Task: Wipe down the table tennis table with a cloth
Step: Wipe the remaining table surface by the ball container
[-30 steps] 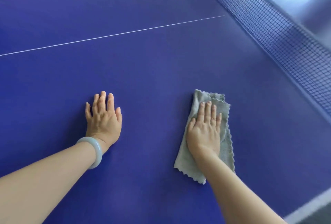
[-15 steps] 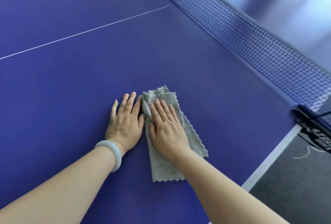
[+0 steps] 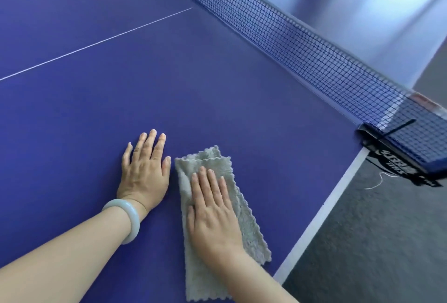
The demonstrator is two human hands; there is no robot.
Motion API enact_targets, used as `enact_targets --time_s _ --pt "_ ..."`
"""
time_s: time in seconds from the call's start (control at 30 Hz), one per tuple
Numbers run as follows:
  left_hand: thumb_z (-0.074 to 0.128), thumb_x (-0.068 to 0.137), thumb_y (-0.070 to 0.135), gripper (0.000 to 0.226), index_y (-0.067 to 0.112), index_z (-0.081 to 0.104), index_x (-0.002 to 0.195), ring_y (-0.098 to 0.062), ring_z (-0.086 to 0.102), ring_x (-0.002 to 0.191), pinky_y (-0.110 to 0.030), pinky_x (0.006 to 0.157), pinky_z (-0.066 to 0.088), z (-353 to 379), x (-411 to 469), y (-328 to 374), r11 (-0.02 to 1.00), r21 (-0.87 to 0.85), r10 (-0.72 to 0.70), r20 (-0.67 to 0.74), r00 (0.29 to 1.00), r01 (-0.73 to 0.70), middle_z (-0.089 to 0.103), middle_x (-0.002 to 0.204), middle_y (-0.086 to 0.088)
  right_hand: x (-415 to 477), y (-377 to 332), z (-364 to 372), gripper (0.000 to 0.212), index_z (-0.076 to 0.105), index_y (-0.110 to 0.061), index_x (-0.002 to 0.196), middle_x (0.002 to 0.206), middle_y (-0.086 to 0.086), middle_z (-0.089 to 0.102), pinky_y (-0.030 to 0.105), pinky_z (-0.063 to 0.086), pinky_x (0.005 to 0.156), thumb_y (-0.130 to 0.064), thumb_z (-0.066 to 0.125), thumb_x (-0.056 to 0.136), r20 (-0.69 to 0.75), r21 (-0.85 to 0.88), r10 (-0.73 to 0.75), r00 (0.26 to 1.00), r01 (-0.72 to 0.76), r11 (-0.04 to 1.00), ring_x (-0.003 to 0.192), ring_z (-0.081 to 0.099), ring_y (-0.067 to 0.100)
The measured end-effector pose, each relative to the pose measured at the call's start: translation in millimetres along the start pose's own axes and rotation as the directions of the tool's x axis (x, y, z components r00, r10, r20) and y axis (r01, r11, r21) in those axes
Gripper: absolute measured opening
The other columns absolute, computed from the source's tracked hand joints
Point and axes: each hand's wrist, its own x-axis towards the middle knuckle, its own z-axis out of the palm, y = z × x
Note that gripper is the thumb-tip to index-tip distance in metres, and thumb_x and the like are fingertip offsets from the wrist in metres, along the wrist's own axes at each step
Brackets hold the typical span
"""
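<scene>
Item: cloth (image 3: 250, 227), grey, folded into a long strip with scalloped edges. It lies flat on the blue table (image 3: 217, 85), near the white side edge line (image 3: 321, 215) and on the near side of the net (image 3: 314, 55).

Handling, by judgement: light, soft and limp, with a nap that should drag a little on the smooth top. It has no stiffness of its own, so an unweighted end will likely trail or bunch. It is best controlled by a flat palm over the middle of the strip, not by a pinch at a corner. It is not fragile.

Right hand (image 3: 212, 210): spread flat, fingers straight and close together, pressing down on the cloth's middle. Nothing is gripped. The strip's far end shows beyond the fingertips, and its near end runs under the wrist.

Left hand (image 3: 145, 172): flat on the bare table, fingers straight, holding nothing, apparently bracing. It sits just beside the cloth's left edge; whether the thumb touches the cloth cannot be told. A pale bracelet (image 3: 128, 218) is on that wrist.

Surroundings: thin centre line (image 3: 96, 45) well to the far left; net clamp (image 3: 391, 150) at the table's edge; dark floor (image 3: 375, 242) beyond.
</scene>
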Motion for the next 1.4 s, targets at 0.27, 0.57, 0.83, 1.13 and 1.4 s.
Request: enact_targets --time_s 0.27,0.57,0.83,1.13,1.4 --pt "0.042 0.101 0.029 0.054 0.011 0.036 0.152 -0.026 0.023 0.150 -0.049 0.122 0.013 0 -1 1 1.000 0.013 0.006 -0.012 1.000 -0.006 0.028 0.161 -0.009 11 197 -72 0.055 0.022 -0.014 0.156 0.163 -0.002 0.013 0.035 0.002 0.125 -0.023 0.037 0.104 0.005 -0.103 0.221 0.975 -0.219 0.970 0.153 0.011 0.015" --pt "0.012 0.095 0.043 0.070 0.012 0.037 0.152 -0.025 0.026 0.149 -0.049 0.121 0.019 -6 -2 7 0.998 0.070 -0.002 0.006 1.000 0.002 0.031 0.160 -0.008 78 54 -8 0.060 -0.005 -0.013 0.157 0.165 0.005 -0.010 0.038 -0.015 0.122 -0.026 0.018 0.103 -0.066 0.016 0.292 0.954 -0.291 0.957 0.152 -0.016 0.020" --pt "0.019 0.097 0.040 0.064 0.013 0.040 0.151 -0.024 0.030 0.147 -0.050 0.119 0.026 -11 -1 8 0.998 0.064 -0.020 0.027 0.999 0.018 0.034 0.159 -0.006 164 99 -29 0.055 0.018 -0.022 0.159 0.166 -0.004 0.010 0.035 0.000 0.125 -0.033 0.027 0.105 0.060 -0.004 -0.114 0.992 0.115 0.993 0.153 0.001 0.010" --pt "0.031 0.091 0.036 0.059 0.008 0.061 0.134 -0.032 0.057 0.126 -0.050 0.099 0.050 -25 13 12 0.985 0.168 0.012 0.131 0.991 -0.034 0.057 0.138 -0.012 218 112 -25 0.060 -0.004 -0.016 0.158 0.166 -0.002 -0.010 0.034 -0.019 0.120 -0.026 0.014 0.102 0.021 -0.035 0.337 0.941 -0.336 0.941 0.152 -0.015 0.015" --pt "0.027 0.105 0.038 0.059 0.017 0.010 0.158 -0.024 0.003 0.153 -0.045 0.123 0.006 -20 145 -9 0.972 0.191 -0.145 0.045 0.988 0.134 0.003 0.166 -0.005 220 115 -24 0.061 -0.008 -0.019 0.158 0.163 -0.005 -0.018 0.034 -0.017 0.122 -0.029 0.013 0.102 0.055 -0.068 0.260 0.964 -0.256 0.964 0.147 -0.024 0.008"
